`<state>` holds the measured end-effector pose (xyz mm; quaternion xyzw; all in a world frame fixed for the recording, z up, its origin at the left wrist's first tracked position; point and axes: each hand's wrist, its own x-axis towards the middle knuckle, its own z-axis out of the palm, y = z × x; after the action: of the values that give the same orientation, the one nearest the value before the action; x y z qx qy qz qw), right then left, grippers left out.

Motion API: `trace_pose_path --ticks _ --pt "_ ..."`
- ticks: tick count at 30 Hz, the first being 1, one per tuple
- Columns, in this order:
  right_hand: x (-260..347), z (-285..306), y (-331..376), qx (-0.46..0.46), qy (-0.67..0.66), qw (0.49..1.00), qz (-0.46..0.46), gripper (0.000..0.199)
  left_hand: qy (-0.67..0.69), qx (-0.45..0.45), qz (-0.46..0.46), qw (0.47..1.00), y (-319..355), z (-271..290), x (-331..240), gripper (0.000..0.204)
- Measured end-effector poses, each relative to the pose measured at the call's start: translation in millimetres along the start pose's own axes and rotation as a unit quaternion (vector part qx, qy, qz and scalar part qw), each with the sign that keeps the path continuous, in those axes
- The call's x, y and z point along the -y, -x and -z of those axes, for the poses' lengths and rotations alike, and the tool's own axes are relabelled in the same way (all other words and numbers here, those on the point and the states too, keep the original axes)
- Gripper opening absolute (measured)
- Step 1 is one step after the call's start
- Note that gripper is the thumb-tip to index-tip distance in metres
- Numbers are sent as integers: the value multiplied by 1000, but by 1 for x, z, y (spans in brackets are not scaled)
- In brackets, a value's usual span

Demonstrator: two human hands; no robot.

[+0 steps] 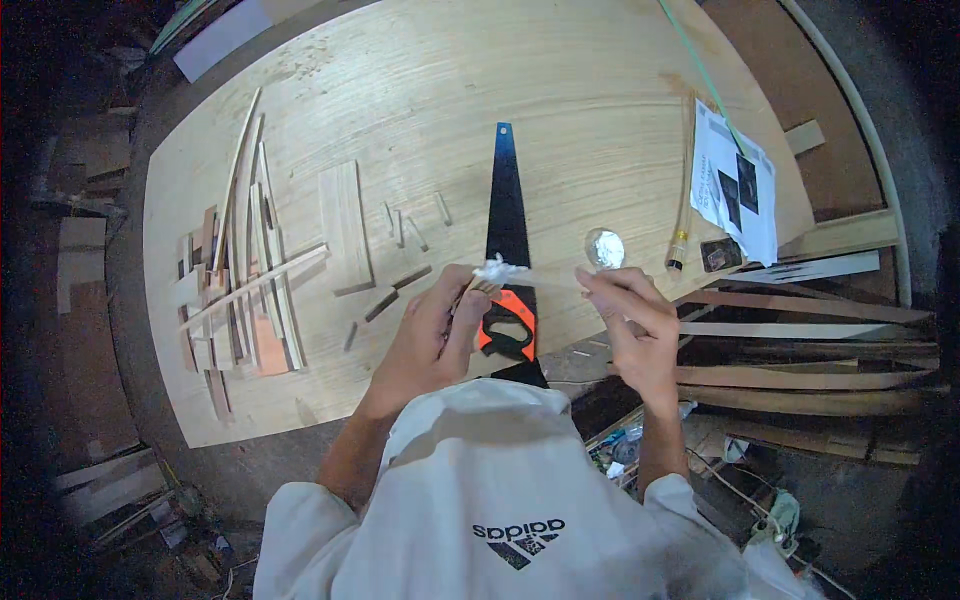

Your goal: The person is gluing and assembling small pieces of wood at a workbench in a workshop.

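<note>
My left hand (438, 325) is closed around a small piece of wood (484, 287), most of it hidden by the fingers. A white, uneven clump (497, 268) sits on its upper end. From this clump a thin pale strip (548, 279) runs right to my right hand (635, 325), whose thumb and fingers pinch its other end. What the strip is made of, I cannot tell. Beneath the hands lies a handsaw (508, 215) with a dark blade and an orange-and-black handle. A round, silver foil-like piece (605, 248) rests just beyond my right fingers.
Several wood strips (255, 240) are heaped on the left of the wooden tabletop (420, 80). A flat board (345, 225), small sticks (443, 208) and dark short pieces (382, 304) lie nearer. Printed paper (735, 185) and a dark-tipped rod (681, 225) are at the right.
</note>
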<state>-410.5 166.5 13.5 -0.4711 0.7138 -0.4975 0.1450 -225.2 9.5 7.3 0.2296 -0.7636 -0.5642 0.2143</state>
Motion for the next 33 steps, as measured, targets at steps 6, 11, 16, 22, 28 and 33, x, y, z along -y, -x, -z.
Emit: trace_pose_path --ticks 6,11,16,22,28,33 --pt "5 -6 13 3 28 1000 2 26 131 -29 7 991 12 6 7 23" --pt "20 -11 16 -55 -9 997 -46 25 109 -27 -29 993 15 9 6 22" --pt "26 -15 16 -57 -31 998 -19 26 93 10 -48 994 16 12 2 20" --pt "24 -10 16 -34 20 999 -37 29 128 0 -81 988 17 12 6 20" --pt "33 -9 16 -26 24 999 1 30 101 1 -88 991 20 14 2 20" --pt "38 -6 14 -56 20 998 -5 28 102 -12 -116 988 20 13 -1 19"
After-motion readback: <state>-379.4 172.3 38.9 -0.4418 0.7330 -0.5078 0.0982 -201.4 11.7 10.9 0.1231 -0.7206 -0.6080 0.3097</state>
